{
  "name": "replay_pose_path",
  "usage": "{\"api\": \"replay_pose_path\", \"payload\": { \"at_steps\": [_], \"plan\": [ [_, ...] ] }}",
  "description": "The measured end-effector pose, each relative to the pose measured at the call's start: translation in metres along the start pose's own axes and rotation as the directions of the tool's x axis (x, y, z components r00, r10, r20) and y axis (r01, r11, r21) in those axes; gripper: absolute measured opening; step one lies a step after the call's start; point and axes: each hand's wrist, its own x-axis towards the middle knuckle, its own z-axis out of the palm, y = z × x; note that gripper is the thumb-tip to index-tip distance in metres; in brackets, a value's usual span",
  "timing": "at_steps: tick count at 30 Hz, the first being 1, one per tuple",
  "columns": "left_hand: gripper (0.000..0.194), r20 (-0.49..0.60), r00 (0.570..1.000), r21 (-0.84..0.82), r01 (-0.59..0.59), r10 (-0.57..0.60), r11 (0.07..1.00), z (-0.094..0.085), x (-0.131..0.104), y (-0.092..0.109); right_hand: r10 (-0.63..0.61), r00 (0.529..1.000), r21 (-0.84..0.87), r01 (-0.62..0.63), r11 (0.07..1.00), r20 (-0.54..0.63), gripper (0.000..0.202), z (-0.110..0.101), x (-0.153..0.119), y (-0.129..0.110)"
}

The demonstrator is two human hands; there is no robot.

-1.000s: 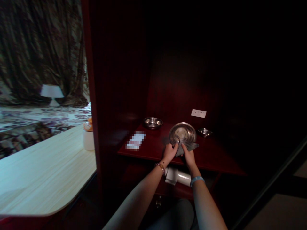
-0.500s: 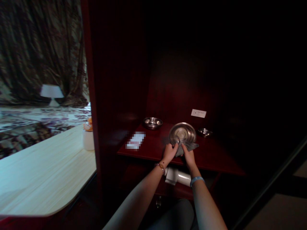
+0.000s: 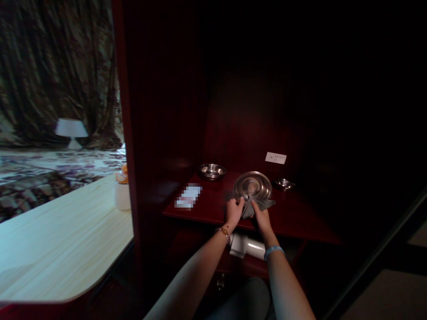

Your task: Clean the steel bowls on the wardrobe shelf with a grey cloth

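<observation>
A shiny metal bowl (image 3: 260,182) is held tilted above the dark red desk (image 3: 213,215), its round face towards me. My left hand (image 3: 234,210) is closed on the bowl's lower left rim, thumb on the face. A grey cloth (image 3: 248,210) is bunched over the lower rim between my hands. My right hand (image 3: 261,213) is closed on the cloth and the rim beneath it, with a corner of cloth sticking out to the right. The undersides of both hands' fingers are hidden.
A second metal bowl (image 3: 212,171) stands at the back left, a smaller metal dish (image 3: 284,184) at the right. A blurred-out pale item (image 3: 189,196) lies left. White cylindrical objects (image 3: 255,248) rest on the shelf below. A wooden table (image 3: 66,240) holds a white jar (image 3: 122,195).
My left hand has shifted slightly left along the rim, away from my right thumb. The bowl has moved a little left with it; the cloth stays in my right hand.
</observation>
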Motion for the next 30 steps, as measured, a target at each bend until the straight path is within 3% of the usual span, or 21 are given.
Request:
{"api": "replay_pose_path", "payload": {
  "at_steps": [4, 11, 19, 24, 30],
  "plan": [
    [0.041, -0.064, 0.998, 0.022, 0.003, -0.002, 1.0, -0.0009, 0.0, -0.0007, -0.01, 1.0, -0.001, 0.01, 1.0, 0.002, 0.053, 0.0007, 0.002, 0.0021],
    [0.041, -0.067, 0.998, 0.062, 0.004, 0.0, 0.998, -0.0008, 0.0, -0.0032, -0.007, 1.0, 0.012, 0.007, 1.0, -0.004, 0.053, -0.001, 0.0014, 0.0023],
    [0.04, 0.05, 0.995, 0.126, 0.082, -0.089, 0.989, -0.0021, -0.0023, 0.0031, -0.01, 1.0, 0.005, 0.01, 1.0, -0.026, 0.062, -0.0021, 0.0006, 0.0014],
    [0.042, 0.162, 0.986, 0.097, 0.015, -0.031, 0.995, -0.0009, -0.003, 0.0023, -0.008, 0.999, 0.017, 0.009, 1.0, -0.034, 0.059, -0.0014, -0.0004, -0.0023],
    [0.04, 0.169, 0.985, 0.047, -0.037, 0.028, 0.998, 0.0009, -0.0022, -0.0022, -0.006, 1.0, 0.003, 0.006, 1.0, -0.029, 0.057, -0.001, -0.0031, -0.0059]
  ]
}}
